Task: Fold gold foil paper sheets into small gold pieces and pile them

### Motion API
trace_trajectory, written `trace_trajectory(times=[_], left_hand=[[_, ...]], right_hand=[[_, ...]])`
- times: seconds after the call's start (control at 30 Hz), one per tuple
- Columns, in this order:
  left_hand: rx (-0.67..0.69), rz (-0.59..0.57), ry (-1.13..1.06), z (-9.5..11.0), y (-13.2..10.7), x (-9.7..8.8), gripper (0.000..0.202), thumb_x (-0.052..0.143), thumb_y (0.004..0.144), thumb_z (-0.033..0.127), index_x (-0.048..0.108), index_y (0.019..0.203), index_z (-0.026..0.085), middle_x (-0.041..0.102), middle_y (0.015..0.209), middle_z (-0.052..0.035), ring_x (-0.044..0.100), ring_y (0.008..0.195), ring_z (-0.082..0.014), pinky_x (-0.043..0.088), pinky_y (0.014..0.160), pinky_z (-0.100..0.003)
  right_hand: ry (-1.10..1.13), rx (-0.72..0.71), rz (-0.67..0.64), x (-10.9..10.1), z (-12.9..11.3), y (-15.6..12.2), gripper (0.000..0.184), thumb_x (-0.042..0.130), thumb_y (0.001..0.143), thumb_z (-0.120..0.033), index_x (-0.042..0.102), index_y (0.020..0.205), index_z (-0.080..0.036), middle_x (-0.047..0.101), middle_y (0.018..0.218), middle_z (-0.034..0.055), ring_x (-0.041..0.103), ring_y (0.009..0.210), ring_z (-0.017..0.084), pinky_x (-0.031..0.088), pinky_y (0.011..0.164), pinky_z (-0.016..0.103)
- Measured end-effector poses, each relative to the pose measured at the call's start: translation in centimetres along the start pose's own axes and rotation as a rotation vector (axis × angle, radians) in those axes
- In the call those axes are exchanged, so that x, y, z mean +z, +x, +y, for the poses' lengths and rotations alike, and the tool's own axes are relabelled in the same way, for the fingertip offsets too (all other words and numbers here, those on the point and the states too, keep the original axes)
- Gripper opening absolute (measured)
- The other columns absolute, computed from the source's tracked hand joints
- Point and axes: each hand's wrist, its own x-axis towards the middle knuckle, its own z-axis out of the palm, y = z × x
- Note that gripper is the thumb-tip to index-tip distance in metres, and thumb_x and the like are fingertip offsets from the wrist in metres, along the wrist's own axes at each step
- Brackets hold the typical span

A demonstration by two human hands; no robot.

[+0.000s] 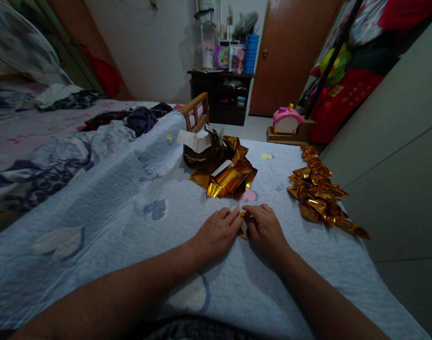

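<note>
Low over the blue quilted bedspread (131, 226), my two hands meet around a small piece of gold foil paper (242, 233). My left hand (217, 231) presses on its left side, fingers together and bent. From the right, my right hand (265, 229) pinches its upper edge with thumb and forefinger. Much of the piece is hidden under the fingers. Just beyond lies a loose stack of gold foil sheets (233, 179), some curled with pale backs showing. Folded gold foil pieces (317, 191) lie in a heap at the right edge of the bed.
A wooden bed rail (196, 112) stands behind the foil stack. Rumpled clothes (141, 120) cover the left side. Past the bed's far end are a dark cabinet (219, 97), a pink-and-white toy case (286, 121) and a brown door (290, 52). A pale panel (396, 156) borders the right.
</note>
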Motion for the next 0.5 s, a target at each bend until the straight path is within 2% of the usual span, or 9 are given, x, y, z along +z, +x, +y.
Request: trace_trajectory(times=[0.07,0.2,0.37,0.43,0.5], left_hand=[[0.004,0.006,0.000,-0.01,0.00,0.03,0.023,0.048,0.101,0.017,0.057,0.122,0.012,0.062,0.128,-0.0114,0.054,0.103,-0.0246,0.054,0.091,-0.039],[0.017,0.001,0.011,0.02,0.03,0.07,0.022,0.047,0.101,0.016,0.057,0.121,0.013,0.062,0.127,-0.0117,0.054,0.101,-0.0246,0.053,0.091,-0.039],[-0.081,0.038,-0.079,0.10,0.01,0.16,0.031,0.043,0.103,0.016,0.047,0.134,0.014,0.066,0.109,-0.0084,0.057,0.095,-0.0225,0.054,0.079,-0.033],[-0.066,0.052,-0.064,-0.02,-0.02,0.41,0.035,0.043,0.102,0.014,0.046,0.136,0.014,0.067,0.113,-0.0098,0.058,0.098,-0.0230,0.054,0.081,-0.034],[-0.013,0.062,-0.016,-0.23,-0.07,0.75,0.035,0.044,0.101,0.013,0.048,0.135,0.013,0.065,0.124,-0.0128,0.058,0.104,-0.0247,0.054,0.088,-0.038]], right_hand=[[0.014,0.023,0.027,0.04,0.10,-0.07,0.042,0.047,0.077,0.000,0.067,0.111,-0.015,0.073,0.096,0.0091,0.055,0.090,0.025,0.044,0.086,0.040],[0.024,0.026,0.011,-0.04,0.18,-0.03,0.035,0.047,0.077,-0.001,0.067,0.102,-0.016,0.073,0.094,0.0092,0.056,0.088,0.025,0.044,0.084,0.039],[0.032,0.016,0.015,-0.13,0.27,0.02,0.038,0.046,0.077,0.000,0.066,0.105,-0.016,0.073,0.095,0.0093,0.056,0.089,0.025,0.045,0.085,0.039],[0.031,0.014,0.017,-0.13,0.31,0.00,0.039,0.046,0.076,0.000,0.067,0.105,-0.016,0.073,0.096,0.0091,0.056,0.089,0.025,0.045,0.085,0.039],[0.031,0.008,0.022,-0.16,0.29,-0.01,0.039,0.046,0.077,0.000,0.066,0.106,-0.016,0.073,0.095,0.0091,0.056,0.089,0.025,0.046,0.085,0.039]])
